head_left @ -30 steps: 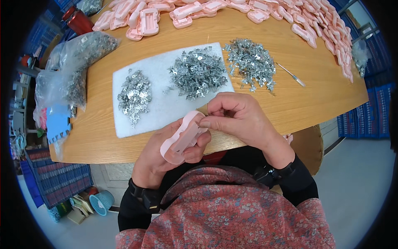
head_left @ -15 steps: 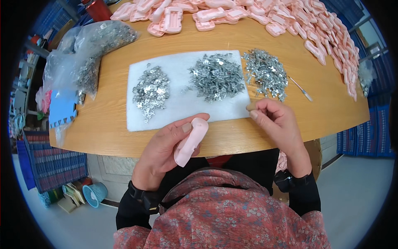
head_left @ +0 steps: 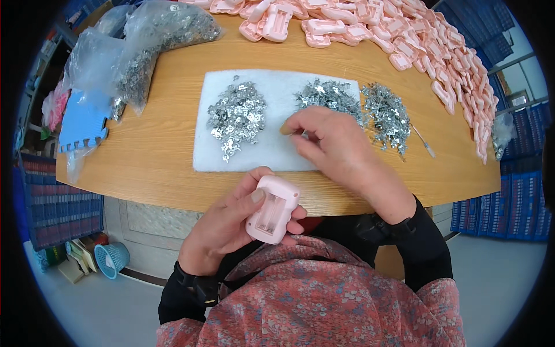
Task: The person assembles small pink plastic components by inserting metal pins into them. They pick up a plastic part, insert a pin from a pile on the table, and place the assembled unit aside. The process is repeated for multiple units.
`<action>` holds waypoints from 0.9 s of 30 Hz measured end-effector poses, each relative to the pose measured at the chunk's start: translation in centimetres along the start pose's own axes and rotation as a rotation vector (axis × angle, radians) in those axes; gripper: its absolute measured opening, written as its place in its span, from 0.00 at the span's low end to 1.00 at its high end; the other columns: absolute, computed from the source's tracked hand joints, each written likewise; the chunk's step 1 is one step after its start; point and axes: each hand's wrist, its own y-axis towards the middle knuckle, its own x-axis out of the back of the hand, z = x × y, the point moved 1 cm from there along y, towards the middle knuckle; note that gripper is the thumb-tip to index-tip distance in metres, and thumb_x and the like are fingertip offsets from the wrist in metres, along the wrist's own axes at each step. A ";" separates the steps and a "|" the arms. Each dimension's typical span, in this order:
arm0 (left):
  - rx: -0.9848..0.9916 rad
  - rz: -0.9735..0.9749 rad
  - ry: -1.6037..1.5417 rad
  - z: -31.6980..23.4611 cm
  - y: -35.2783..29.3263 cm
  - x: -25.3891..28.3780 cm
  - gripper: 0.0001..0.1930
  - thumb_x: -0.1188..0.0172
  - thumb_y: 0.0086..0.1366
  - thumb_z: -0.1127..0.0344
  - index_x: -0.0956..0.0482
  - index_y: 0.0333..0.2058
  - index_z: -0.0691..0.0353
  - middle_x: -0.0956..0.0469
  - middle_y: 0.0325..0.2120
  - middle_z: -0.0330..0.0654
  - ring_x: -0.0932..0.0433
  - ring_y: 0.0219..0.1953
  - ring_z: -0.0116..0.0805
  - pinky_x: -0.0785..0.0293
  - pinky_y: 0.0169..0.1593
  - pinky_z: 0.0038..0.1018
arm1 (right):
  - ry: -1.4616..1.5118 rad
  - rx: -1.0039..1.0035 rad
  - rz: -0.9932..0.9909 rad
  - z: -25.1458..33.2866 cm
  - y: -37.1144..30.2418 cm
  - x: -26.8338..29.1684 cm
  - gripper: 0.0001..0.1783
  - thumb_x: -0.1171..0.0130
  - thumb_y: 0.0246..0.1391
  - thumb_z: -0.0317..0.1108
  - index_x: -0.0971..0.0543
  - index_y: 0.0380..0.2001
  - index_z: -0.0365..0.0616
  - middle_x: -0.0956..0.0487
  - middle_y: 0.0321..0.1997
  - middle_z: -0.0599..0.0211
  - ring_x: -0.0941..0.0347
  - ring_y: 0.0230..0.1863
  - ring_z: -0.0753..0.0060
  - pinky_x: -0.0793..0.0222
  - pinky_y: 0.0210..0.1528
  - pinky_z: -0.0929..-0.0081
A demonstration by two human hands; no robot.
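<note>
My left hand grips a pale pink plastic housing, its recessed battery compartment facing up. Small metallic bits show at the compartment's lower end. Over the white foam pad, my right hand is closed, fingertips pinched together; a tan cover sits on one fingertip. Whatever lies in that pinch is too small to make out. On the pad rest a pile of small silvery metal contact pieces and, partly behind my right hand, a second metal pile. A third pile lies beside the pad's right edge.
Many pink housings are heaped along the table's far and right sides. Bags of metal parts and a blue foam mat occupy the left. A thin pen-like tool lies at right; a blue basket stands on the floor.
My right hand has moved left across the pad, now covering part of the middle pile. My left hand has turned the housing so its battery compartment faces up. The whole view has shifted slightly.
</note>
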 end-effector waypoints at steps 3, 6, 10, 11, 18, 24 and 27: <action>-0.043 -0.021 -0.004 0.1 -0.1 0.7 0.33 0.43 0.69 0.52 0.45 0.66 0.55 0.26 0.49 0.61 0.20 0.48 0.52 0.20 0.49 0.51 | 0.044 -0.051 -0.001 0.1 0.3 0.2 0.07 0.42 0.52 0.27 0.21 0.35 0.42 0.21 0.33 0.56 0.24 0.36 0.50 0.27 0.39 0.58; -0.038 0.053 -0.042 0.0 0.3 1.1 0.33 0.44 0.70 0.55 0.45 0.67 0.60 0.25 0.49 0.57 0.21 0.50 0.48 0.21 0.51 0.47 | 0.039 0.047 0.029 0.4 1.2 -0.9 0.08 0.42 0.50 0.26 0.21 0.35 0.42 0.21 0.34 0.56 0.24 0.38 0.50 0.28 0.41 0.58; -0.024 0.109 0.034 -0.2 0.0 0.4 0.30 0.47 0.72 0.60 0.43 0.68 0.64 0.24 0.50 0.50 0.21 0.51 0.42 0.22 0.54 0.39 | -0.016 0.259 0.054 -0.2 3.7 -4.8 0.07 0.43 0.48 0.25 0.23 0.34 0.41 0.21 0.33 0.57 0.25 0.40 0.49 0.28 0.43 0.57; -0.023 0.105 0.056 -0.2 -0.1 0.4 0.30 0.47 0.72 0.60 0.42 0.67 0.64 0.24 0.50 0.50 0.21 0.51 0.41 0.22 0.54 0.39 | -0.034 0.290 0.058 -0.3 3.9 -5.4 0.07 0.43 0.48 0.25 0.24 0.33 0.41 0.21 0.32 0.57 0.26 0.41 0.49 0.29 0.43 0.57; -0.011 0.055 0.083 0.0 -0.9 1.1 0.29 0.45 0.71 0.61 0.40 0.66 0.67 0.23 0.49 0.50 0.21 0.50 0.39 0.21 0.52 0.38 | -0.106 0.150 0.171 -0.4 2.4 -3.2 0.08 0.41 0.48 0.25 0.24 0.34 0.41 0.23 0.32 0.57 0.26 0.39 0.50 0.29 0.41 0.59; 0.043 0.012 0.141 0.0 -0.2 0.5 0.29 0.45 0.70 0.64 0.40 0.65 0.71 0.23 0.47 0.50 0.20 0.47 0.40 0.21 0.50 0.40 | -0.012 0.211 0.083 -0.2 2.6 -3.5 0.09 0.40 0.48 0.25 0.24 0.34 0.40 0.23 0.32 0.56 0.25 0.38 0.51 0.29 0.41 0.59; 0.035 0.003 0.133 -0.1 -0.2 0.4 0.28 0.45 0.70 0.65 0.39 0.64 0.71 0.22 0.46 0.50 0.20 0.46 0.39 0.20 0.50 0.40 | -0.034 0.271 0.066 0.0 2.8 -4.2 0.08 0.40 0.48 0.25 0.24 0.35 0.40 0.23 0.32 0.56 0.25 0.38 0.50 0.29 0.41 0.59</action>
